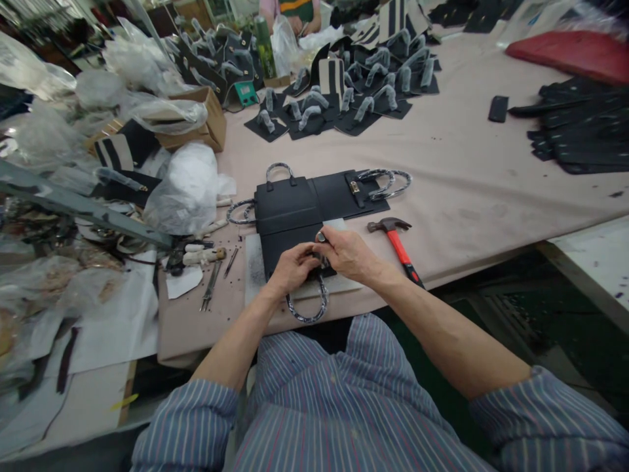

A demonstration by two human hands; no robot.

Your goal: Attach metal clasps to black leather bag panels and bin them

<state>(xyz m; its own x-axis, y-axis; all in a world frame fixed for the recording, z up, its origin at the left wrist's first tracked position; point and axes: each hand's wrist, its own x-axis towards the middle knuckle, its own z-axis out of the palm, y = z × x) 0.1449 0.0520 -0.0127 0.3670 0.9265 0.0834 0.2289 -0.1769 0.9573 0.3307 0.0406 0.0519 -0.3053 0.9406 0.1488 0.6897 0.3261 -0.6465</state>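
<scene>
Black bag panels (287, 203) with plastic-wrapped handles lie spread in front of me. My left hand (293, 265) is at the near panel, its fingers bent together close to the base of a wrapped handle (308, 318). Beside it, my right hand (346, 252) is closed, with a small metallic piece (321, 236) showing at its fingertips. What sits between the two hands is too small and covered to name. A pale board (253, 265) shows under the near panel. To the right lies a claw hammer (396, 241) with a red and black handle.
Slim tools (211, 285) and white bottles (199, 255) lie to the left, near a cardboard box (209, 118) and plastic bags (184, 187). Many wrapped-handle panels (361, 111) cover the far table. Black strips (584, 124) are stacked right. Another person's hands (302, 27) show at the back.
</scene>
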